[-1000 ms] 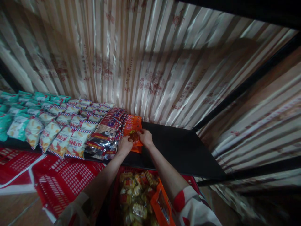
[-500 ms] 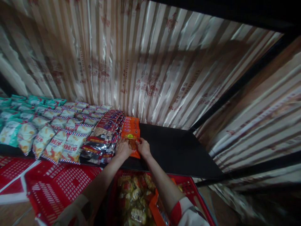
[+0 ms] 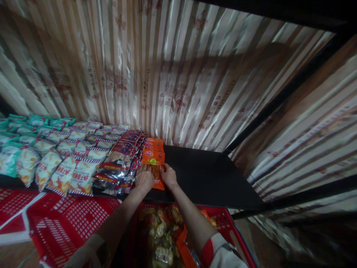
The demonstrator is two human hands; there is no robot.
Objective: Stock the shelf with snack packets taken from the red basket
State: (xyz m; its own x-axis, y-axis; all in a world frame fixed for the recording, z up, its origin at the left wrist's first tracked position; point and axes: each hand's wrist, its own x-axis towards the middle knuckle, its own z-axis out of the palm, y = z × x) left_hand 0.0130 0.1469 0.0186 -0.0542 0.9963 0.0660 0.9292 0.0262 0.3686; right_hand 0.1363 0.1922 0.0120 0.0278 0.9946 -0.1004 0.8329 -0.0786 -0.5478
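Observation:
Both of my hands are at a short row of overlapping orange snack packets point(image 3: 154, 154) on the black shelf. The front packet has a clear window with brown sticks showing. My left hand point(image 3: 145, 178) grips its left edge, its fingers partly over the window. On the opposite edge, my right hand point(image 3: 169, 176) pinches the packet with bent fingers. Dark red and silver snack packets point(image 3: 118, 158) lie overlapped directly left of the orange ones, touching or nearly touching my left hand.
Farther left on the shelf point(image 3: 206, 175) stand rows of white snack bags point(image 3: 84, 175) and teal bags point(image 3: 9, 158). Below me, a red basket point(image 3: 237, 238) holds yellowish wrapped snacks point(image 3: 163, 255) and orange packets point(image 3: 187, 245). Another red basket point(image 3: 80, 216) sits left. A striped curtain point(image 3: 181, 82) hangs behind.
The view has shifted slightly. The front orange packet sits a little lower in view, with both hands still at its edges. My left hand's fingers lie flatter along it.

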